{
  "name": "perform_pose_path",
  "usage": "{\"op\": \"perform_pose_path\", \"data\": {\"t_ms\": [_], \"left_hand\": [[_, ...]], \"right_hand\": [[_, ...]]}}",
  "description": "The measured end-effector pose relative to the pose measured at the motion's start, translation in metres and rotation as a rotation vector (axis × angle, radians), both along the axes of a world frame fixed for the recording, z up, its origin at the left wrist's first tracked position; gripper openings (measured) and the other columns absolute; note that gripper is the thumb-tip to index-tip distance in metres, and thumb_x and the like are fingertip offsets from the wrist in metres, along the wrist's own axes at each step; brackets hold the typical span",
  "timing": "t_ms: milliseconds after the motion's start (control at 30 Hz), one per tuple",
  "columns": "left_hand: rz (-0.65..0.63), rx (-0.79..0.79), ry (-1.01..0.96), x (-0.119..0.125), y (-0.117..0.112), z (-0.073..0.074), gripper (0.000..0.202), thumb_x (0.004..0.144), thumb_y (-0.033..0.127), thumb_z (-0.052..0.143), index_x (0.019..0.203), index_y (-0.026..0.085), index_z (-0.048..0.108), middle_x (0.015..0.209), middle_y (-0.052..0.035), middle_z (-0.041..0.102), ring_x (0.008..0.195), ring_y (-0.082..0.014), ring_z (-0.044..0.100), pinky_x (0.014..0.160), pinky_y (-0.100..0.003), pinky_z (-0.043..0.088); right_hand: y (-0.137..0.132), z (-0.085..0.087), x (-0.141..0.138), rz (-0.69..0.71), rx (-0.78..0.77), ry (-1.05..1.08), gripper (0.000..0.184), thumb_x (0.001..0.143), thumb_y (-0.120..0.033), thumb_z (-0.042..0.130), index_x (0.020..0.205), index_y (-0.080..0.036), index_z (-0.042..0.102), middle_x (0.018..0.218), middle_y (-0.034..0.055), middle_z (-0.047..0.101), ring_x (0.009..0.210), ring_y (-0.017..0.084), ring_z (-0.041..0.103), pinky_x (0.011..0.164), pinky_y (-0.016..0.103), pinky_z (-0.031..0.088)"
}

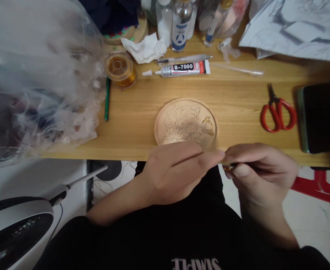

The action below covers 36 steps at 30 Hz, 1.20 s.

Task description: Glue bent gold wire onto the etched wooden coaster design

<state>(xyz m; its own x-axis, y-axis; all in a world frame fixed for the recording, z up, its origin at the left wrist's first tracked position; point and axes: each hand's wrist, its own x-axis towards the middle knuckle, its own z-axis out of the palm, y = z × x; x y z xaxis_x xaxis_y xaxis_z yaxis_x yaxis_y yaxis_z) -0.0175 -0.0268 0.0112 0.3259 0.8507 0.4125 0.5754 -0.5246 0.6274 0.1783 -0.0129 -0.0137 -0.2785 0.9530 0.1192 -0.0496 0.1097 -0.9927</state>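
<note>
head view shows the left hand (173,170) and right hand (259,170) pinching a small gold piece (227,165) between fingertips, just below the round carved disc (185,122). best done slowly — elbows steady, grip light, piece kept over the counter (131,123).

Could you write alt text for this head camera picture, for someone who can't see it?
Two hands, left and right, meet at the near edge of a wooden table, pinching a small gold piece between them. Behind lie a round engraved disc, red scissors, a glue tube and a wire spool.
</note>
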Motion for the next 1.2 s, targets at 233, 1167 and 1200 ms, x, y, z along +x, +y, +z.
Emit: {"op": "perform_pose_path", "data": {"t_ms": [233,1167,1200], "left_hand": [[-0.017,-0.030,-0.045,0.000,0.002,-0.003,0.027,0.098,0.015,0.046,0.100,0.024,0.072,0.073,0.0018,0.071,0.062,-0.0102,0.065,0.057,-0.020,0.053],[-0.282,-1.153,-1.696,0.004,0.009,-0.030,0.005,0.087,0.024,0.073,0.090,0.021,0.076,0.054,0.0095,0.044,0.034,0.0020,0.030,0.038,-0.008,0.036],[-0.282,-1.151,-1.704,0.004,0.008,-0.029,0.005,0.088,0.024,0.072,0.090,0.021,0.076,0.054,0.0095,0.043,0.035,0.0019,0.029,0.039,-0.008,0.036]], "right_hand": [[-0.003,-0.004,-0.007,-0.046,0.023,0.106,0.007,0.087,-0.019,0.071,0.093,-0.021,0.074,0.074,-0.0014,0.070,0.059,0.006,0.060,0.054,0.020,0.051],[-0.001,0.004,-0.025,0.108,0.082,-0.266,0.018,0.090,-0.027,0.063,0.076,-0.020,0.057,0.057,-0.0054,0.054,0.048,0.006,0.047,0.044,0.018,0.038],[-0.002,0.003,-0.027,0.131,0.112,-0.234,0.024,0.090,-0.027,0.063,0.070,-0.020,0.052,0.053,-0.0068,0.048,0.046,0.005,0.042,0.043,0.018,0.034]]}}
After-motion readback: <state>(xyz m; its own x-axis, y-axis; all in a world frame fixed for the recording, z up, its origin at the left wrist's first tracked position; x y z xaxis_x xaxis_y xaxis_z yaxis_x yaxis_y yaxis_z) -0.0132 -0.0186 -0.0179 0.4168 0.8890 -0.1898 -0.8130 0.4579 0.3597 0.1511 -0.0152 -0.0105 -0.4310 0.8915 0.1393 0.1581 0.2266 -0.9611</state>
